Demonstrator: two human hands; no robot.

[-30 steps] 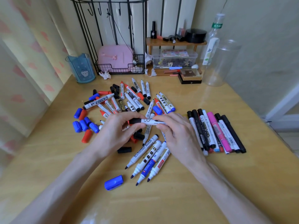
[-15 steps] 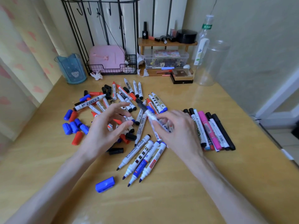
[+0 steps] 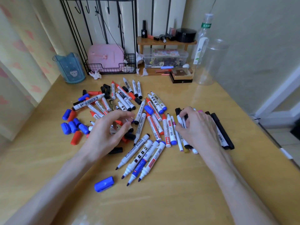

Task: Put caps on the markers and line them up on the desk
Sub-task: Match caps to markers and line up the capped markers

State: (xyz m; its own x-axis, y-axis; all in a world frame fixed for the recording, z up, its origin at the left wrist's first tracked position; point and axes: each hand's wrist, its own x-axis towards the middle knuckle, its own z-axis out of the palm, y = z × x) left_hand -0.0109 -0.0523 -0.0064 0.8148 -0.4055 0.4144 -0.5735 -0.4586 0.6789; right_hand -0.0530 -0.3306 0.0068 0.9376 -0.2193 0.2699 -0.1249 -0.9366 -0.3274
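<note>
View: head camera, looking forward and down over the desk (image 3: 162, 200).
Right hand (image 3: 197, 127): palm down over the left end of the row of capped markers (image 3: 222, 133). The fingers are curled, and thumb and forefinger pinch the black-capped marker (image 3: 178, 115) at the row's left edge.
Held marker: the cap end points away from the person. The white barrel runs under the fingers, and its near end is hidden by the hand.
Row: right of centre, with the markers side by side and lengthwise away from the person. A pink cap shows past the knuckles, and two black markers lie uncovered at the right edge.
Left hand (image 3: 110, 130): over the near edge of the loose pile (image 3: 123, 101). The fingers are spread and loosely bent, the thumb is near the forefinger, and nothing is held. Contact with the markers beneath cannot be told.
Pile: markers with and without caps, crossing at many angles, mid-desk.
Four uncapped markers (image 3: 142, 158): side by side between the forearms, tips toward the person.
Caps: a cluster of blue and red caps (image 3: 73, 126) lies left of the left hand. A black cap (image 3: 116, 150) lies just below that hand's heel. A single blue cap (image 3: 103, 183) lies near the four tips.
Back edge: blue cup (image 3: 69, 69), wire rack (image 3: 112, 69) holding a pink case (image 3: 105, 56), wooden shelf (image 3: 165, 43), clear jar (image 3: 209, 62).
</note>
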